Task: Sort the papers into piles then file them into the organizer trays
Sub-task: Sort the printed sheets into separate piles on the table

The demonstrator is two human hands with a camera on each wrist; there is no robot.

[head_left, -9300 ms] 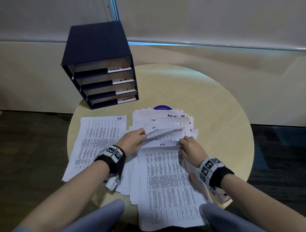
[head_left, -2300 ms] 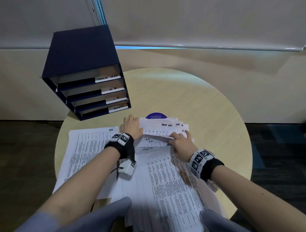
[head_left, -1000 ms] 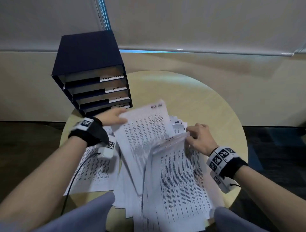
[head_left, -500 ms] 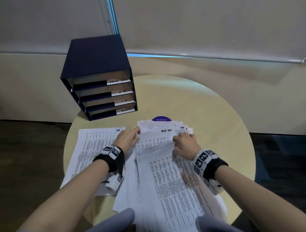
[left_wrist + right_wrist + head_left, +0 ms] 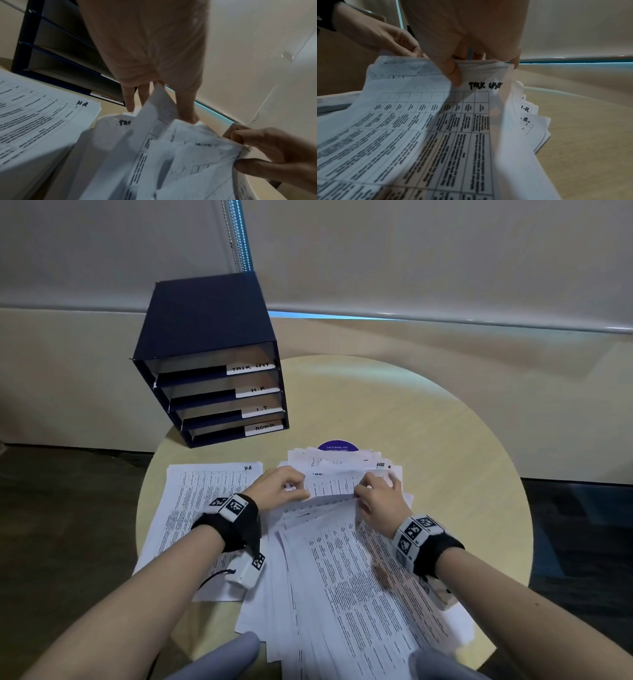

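Note:
A loose stack of printed papers (image 5: 346, 570) lies in the middle of the round table (image 5: 445, 446). My left hand (image 5: 294, 486) and right hand (image 5: 368, 487) pinch the far edge of its upper sheets and hold that edge raised. In the right wrist view my thumb (image 5: 453, 73) presses a sheet marked TASK LIST (image 5: 436, 115). The left wrist view has a sheet (image 5: 159, 115) standing between my left fingers (image 5: 128, 100). A separate pile marked HR (image 5: 202, 508) lies flat at the left. The dark blue organizer (image 5: 212, 337) stands at the back left, with trays labelled TASK LIST, H.R, I.T and ADMIN.
A purple round sticker (image 5: 337, 446) shows on the table just beyond the stack. The stack overhangs the near table edge above my knees (image 5: 226, 659). Bare tabletop lies right of the papers and behind them. A beige wall (image 5: 445, 268) is close behind the table.
A second ago my left hand held a sheet up near the organizer. It has come back to the middle stack, and both hands now pinch the stack's raised far edge.

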